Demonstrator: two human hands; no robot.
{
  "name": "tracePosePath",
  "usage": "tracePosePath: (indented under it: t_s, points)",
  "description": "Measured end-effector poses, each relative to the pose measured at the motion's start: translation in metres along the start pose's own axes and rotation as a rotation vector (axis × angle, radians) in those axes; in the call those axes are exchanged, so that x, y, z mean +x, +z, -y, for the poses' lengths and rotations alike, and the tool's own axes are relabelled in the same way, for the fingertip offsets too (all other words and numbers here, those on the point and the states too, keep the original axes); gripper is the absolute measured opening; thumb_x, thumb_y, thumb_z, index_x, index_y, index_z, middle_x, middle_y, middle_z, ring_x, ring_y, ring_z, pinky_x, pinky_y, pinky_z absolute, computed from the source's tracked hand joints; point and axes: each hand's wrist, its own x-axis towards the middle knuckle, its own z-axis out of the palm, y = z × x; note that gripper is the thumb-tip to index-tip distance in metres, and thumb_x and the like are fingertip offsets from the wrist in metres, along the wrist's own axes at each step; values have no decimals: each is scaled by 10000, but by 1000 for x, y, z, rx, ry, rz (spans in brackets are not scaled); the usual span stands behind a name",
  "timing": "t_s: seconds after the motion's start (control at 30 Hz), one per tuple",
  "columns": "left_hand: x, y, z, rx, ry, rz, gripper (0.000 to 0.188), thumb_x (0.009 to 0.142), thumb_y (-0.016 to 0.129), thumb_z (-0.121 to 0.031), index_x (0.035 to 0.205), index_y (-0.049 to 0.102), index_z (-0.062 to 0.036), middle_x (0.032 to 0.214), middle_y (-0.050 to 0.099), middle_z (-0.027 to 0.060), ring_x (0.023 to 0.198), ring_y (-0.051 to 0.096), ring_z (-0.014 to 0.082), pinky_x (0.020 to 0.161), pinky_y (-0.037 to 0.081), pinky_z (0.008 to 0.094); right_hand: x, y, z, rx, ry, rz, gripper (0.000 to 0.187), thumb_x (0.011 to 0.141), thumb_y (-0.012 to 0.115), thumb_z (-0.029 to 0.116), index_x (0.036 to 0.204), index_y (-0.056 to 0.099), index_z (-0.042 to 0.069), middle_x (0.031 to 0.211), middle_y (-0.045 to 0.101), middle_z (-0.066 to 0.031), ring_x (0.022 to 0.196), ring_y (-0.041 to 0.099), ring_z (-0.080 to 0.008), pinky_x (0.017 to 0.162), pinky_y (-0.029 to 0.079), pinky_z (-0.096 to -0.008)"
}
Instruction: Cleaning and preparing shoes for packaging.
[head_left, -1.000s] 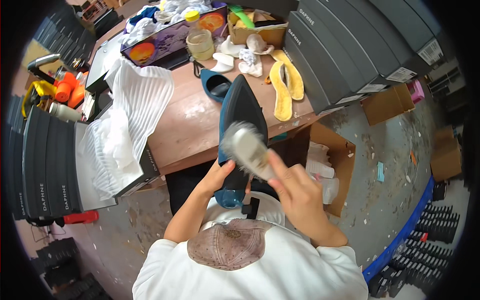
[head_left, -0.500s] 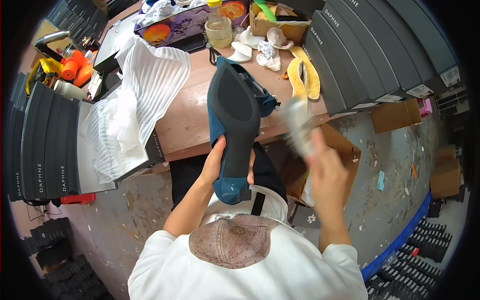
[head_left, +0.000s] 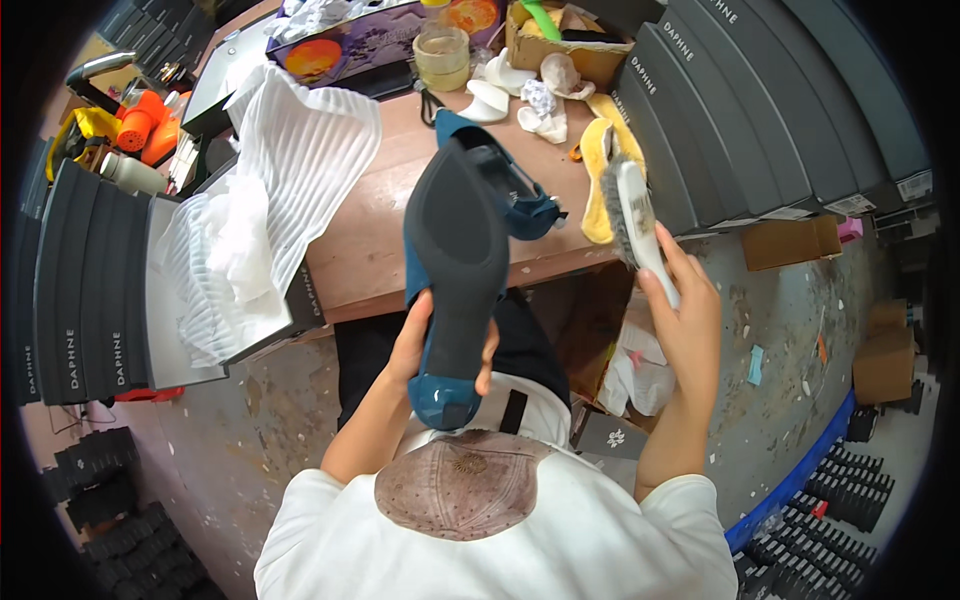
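My left hand grips a teal heeled shoe, its dark sole turned up and its glossy teal heel toward me. Behind it, partly hidden, is what looks like a second teal shoe on the table, with a strap and small buckle. My right hand is closed on the handle of a white brush with grey bristles facing left. The brush is apart from the shoe, over the table's right edge near a yellow strip.
White wrapping paper spills from an open shoe box at left. Dark shoe boxes line the right side. A jar and crumpled paper stand at the back. Below the table edge sits a carton with white paper.
The brush, blurred earlier beside the shoe, has moved right and up with my right hand and now shows sharply. The held shoe has shifted slightly left and toward me.
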Motion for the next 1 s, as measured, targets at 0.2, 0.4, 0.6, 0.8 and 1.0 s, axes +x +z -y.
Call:
tracePosePath:
  t_s: [0.2, 0.4, 0.6, 0.8, 1.0]
  points:
    - [-17, -21, -6, 102, 24, -165, 597, 926, 302, -555, 1131, 475, -21, 829, 567, 182, 597, 645, 331, 563, 560, 376, 61, 44, -50, 466, 105, 98, 517, 832, 576, 44, 1331, 439, 41, 857, 597, -63, 687, 559, -120, 655, 470, -257]
    - [-21, -31, -11, 165, 86, -263, 600, 936, 289, -542, 1135, 468, -5, 836, 570, 178, 622, 649, 330, 575, 555, 376, 152, 109, -48, 1028, 324, 166, 406, 899, 534, 85, 1285, 446, -3, 866, 603, -65, 582, 503, -61, 482, 433, -199]
    - [-22, -43, -20, 232, 82, -333, 631, 935, 296, -553, 1135, 456, 24, 857, 577, 178, 645, 657, 332, 586, 554, 379, 174, 185, -67, 285, -33, -186, 267, 874, 553, 206, 1071, 585, 29, 905, 610, -156, 816, 568, -329, 816, 445, -420]
    - [-19, -52, -30, 285, 58, -370, 608, 945, 311, -518, 1124, 447, 47, 861, 581, 187, 645, 657, 332, 588, 557, 387, 172, 150, -74, -441, 76, -279, 264, 824, 570, 144, 1072, 555, 54, 1019, 577, -146, 1000, 533, -323, 820, 435, -446]
    - [-20, -56, -29, 337, 48, -411, 577, 949, 329, -496, 1101, 461, 45, 862, 585, 182, 639, 658, 326, 582, 563, 390, 154, 112, -67, 462, 42, -652, 230, 841, 520, -29, 1053, 488, 53, 946, 576, -115, 817, 574, -250, 715, 478, -340]
